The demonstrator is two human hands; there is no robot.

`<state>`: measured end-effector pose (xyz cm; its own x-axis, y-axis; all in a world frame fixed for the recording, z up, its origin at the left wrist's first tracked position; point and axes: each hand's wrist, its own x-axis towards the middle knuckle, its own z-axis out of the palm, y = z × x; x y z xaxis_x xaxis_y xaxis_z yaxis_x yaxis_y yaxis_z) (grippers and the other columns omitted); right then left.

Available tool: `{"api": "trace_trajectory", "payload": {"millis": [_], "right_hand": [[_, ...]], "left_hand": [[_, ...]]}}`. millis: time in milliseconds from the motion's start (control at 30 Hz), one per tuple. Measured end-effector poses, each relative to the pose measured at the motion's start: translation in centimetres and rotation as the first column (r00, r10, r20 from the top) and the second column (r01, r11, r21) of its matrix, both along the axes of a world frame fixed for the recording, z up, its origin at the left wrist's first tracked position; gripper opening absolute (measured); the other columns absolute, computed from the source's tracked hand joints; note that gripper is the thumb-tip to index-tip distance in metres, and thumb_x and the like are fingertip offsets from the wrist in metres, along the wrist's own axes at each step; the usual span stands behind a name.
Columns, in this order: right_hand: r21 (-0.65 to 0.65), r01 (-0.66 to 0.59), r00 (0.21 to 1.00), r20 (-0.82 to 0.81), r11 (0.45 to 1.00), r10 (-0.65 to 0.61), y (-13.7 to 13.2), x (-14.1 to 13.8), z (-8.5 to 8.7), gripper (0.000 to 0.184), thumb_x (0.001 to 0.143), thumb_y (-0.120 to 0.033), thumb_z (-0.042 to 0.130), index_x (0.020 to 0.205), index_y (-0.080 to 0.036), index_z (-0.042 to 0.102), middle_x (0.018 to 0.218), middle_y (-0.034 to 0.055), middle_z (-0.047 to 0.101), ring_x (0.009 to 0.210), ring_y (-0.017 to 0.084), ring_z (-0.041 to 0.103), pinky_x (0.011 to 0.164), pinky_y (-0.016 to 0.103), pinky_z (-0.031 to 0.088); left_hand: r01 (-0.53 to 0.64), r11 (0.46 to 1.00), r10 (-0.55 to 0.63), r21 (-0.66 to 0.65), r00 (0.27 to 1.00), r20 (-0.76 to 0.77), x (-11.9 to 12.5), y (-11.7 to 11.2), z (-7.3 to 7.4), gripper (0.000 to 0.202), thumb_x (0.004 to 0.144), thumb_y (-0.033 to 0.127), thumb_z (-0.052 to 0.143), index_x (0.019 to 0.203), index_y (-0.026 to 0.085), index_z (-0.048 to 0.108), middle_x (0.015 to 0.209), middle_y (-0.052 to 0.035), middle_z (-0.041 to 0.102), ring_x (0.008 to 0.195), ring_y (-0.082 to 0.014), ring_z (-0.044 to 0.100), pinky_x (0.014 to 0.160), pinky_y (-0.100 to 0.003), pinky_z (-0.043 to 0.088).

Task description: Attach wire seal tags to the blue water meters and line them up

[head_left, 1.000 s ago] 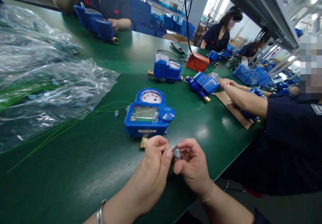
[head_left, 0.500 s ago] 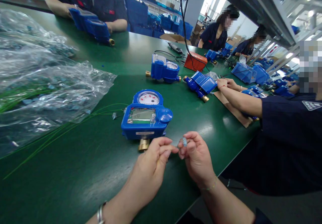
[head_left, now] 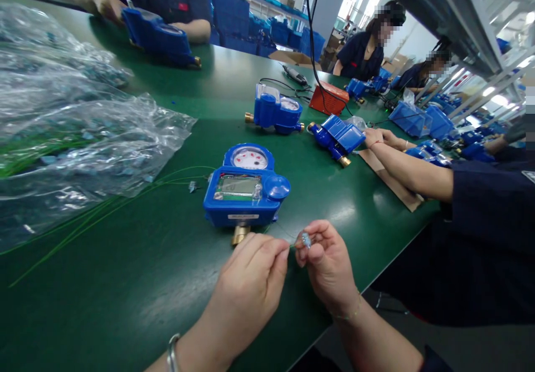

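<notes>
Left hand (head_left: 253, 285): thumb and fingertips pinched together, fingers curled, back of the hand toward the camera; a thin greenish strand (head_left: 292, 245) shows at the fingertips, though its end inside the pinch is hidden. Right hand (head_left: 330, 263): half-curled, thumb and fingers closed around a small pale-blue piece (head_left: 306, 240), which sits just beyond the left fingertips; its lower part is covered by the fingers and its markings are too small to read. Faint line of strand runs from between the hands toward the blue meter (head_left: 246, 191) just ahead of the left hand; where it joins cannot be made out. Meter lies dial up on the green worktop (head_left: 137, 249), its brass fitting (head_left: 241, 235) partly hidden by the left hand; display digits not legible. Ahead and to the left of the left hand, a clear plastic bag (head_left: 96, 132) is cut off by the view's edge, its contents blurred by glare; green wires (head_left: 96, 216) extend beside it. Farther ahead of the right hand, a second meter (head_left: 276, 111) and an orange box (head_left: 329, 98). To its right, a co-worker's sleeve (head_left: 489, 193), body cut off at the edge
</notes>
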<state>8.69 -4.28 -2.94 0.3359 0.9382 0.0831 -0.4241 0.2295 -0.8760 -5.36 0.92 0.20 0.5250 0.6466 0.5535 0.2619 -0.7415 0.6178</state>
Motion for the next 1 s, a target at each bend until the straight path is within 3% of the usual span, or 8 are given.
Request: {"api": "trace_trajectory", "payload": {"millis": [1000], "right_hand": [[-0.043, 0.02, 0.999, 0.037, 0.999, -0.018, 0.08, -0.19, 0.17, 0.041, 0.067, -0.045, 0.074, 0.094, -0.022, 0.053, 0.07, -0.0026, 0.057, 0.055, 0.008, 0.048, 0.052, 0.02, 0.039]], "left_hand": [[-0.003, 0.999, 0.007, 0.052, 0.997, -0.077, 0.12, 0.03, -0.13, 0.011, 0.085, 0.011, 0.048, 0.09, 0.016, 0.056, 0.082, -0.003, 0.057, 0.078, -0.0163, 0.053, 0.074, -0.031, 0.044]]}}
